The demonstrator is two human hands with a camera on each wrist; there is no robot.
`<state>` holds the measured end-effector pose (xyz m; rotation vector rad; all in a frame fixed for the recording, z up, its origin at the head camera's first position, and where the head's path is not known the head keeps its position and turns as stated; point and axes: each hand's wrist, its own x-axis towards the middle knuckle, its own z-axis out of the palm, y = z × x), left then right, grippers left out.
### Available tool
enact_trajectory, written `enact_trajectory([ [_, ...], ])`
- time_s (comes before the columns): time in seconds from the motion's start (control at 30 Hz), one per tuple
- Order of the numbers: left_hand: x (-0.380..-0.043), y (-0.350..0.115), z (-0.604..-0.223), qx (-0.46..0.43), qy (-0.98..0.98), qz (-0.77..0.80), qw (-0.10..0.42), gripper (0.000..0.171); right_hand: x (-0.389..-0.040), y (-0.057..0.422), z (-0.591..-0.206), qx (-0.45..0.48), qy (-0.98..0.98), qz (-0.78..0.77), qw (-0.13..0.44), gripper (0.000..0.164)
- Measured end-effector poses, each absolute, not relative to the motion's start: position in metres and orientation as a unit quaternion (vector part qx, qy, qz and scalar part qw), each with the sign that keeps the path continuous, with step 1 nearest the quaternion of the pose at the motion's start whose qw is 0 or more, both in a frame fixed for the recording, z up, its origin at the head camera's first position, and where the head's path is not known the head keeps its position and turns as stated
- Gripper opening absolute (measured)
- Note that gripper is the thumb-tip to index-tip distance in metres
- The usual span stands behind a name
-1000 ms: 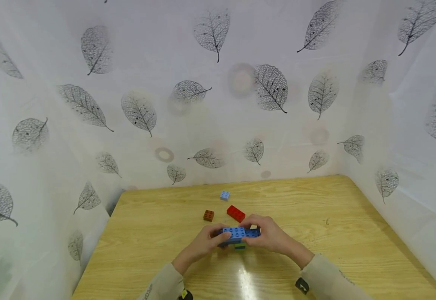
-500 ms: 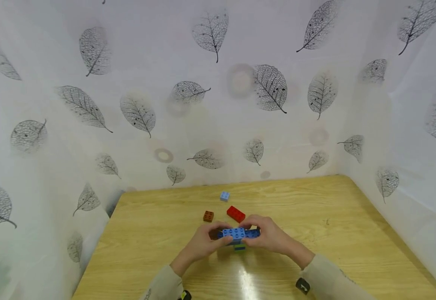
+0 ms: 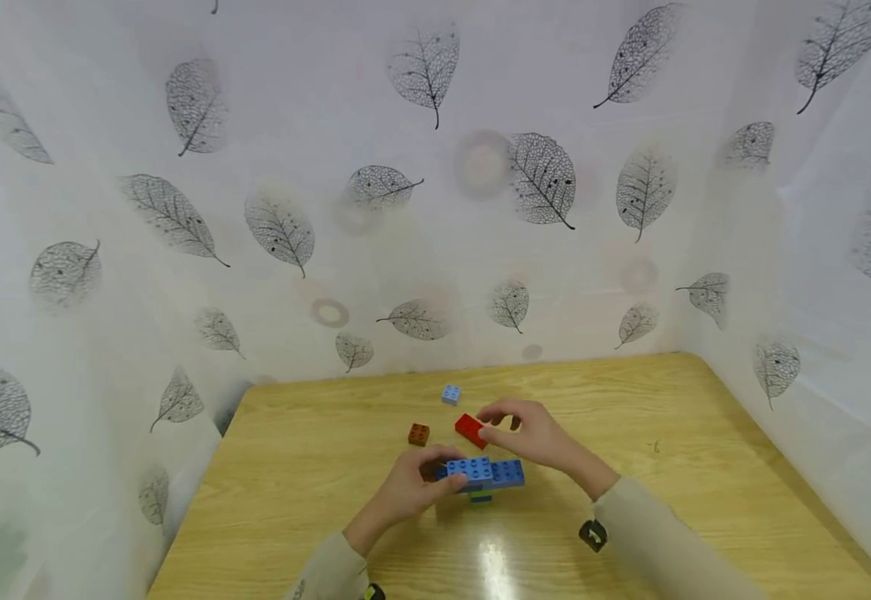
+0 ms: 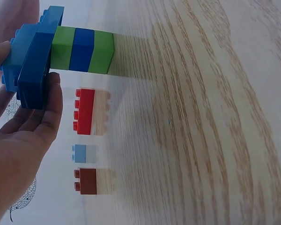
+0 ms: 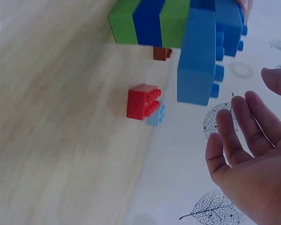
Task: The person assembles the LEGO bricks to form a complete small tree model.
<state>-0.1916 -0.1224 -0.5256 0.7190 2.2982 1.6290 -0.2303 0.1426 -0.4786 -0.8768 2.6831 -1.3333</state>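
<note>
Filling the background: a leaf-print sheet [image 3: 435,258], then a table [image 3: 277,475], then a left hand [image 3: 408,485] gripping a stack of blocks [image 3: 471,472]

Wall to wall at the back, that pale sheet. Below it, the table, yellowish wood with the grain showing. In from the bottom of the head view come two light sleeves [image 3: 671,537], and here are the hands! The left has its fingers bent around the left end of the stack, thumb on the near side. The right hand [image 3: 528,433] holds nothing, fingers apart and loosely bent, just behind the stack's right end; in the head view its thumb overlaps a red brick [image 3: 468,429], and whether they touch, I can't tell.

Now the stack, upright in the middle of the table: a blue top brick [image 3: 469,469], a longer blue layer [image 3: 508,473] poking out bare to the right, and underneath, a narrow column [image 4: 82,50] of green, blue, green.

The red brick lies slantwise behind it, studs up. Smaller now: a brown brick [image 3: 418,434] to its left, near the left fingers but apart. Farthest back, a little pale blue brick [image 3: 451,395], studs up too.
</note>
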Motion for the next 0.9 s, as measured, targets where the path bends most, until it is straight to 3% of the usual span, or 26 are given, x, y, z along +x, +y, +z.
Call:
enact_trajectory([
  [0.67, -0.194, -0.125, -0.523, 0.25, 0.787, 0.551, 0.116, 0.029, -0.317, 0.108, -0.507, -0.225, 0.876, -0.423, 0.044, 0.044],
  [0.9, -0.196, -0.126, -0.522, 0.257, 0.785, 0.552, 0.116, 0.03, -0.333, 0.096, -0.522, -0.212, 0.884, -0.413, 0.044, 0.044],
])
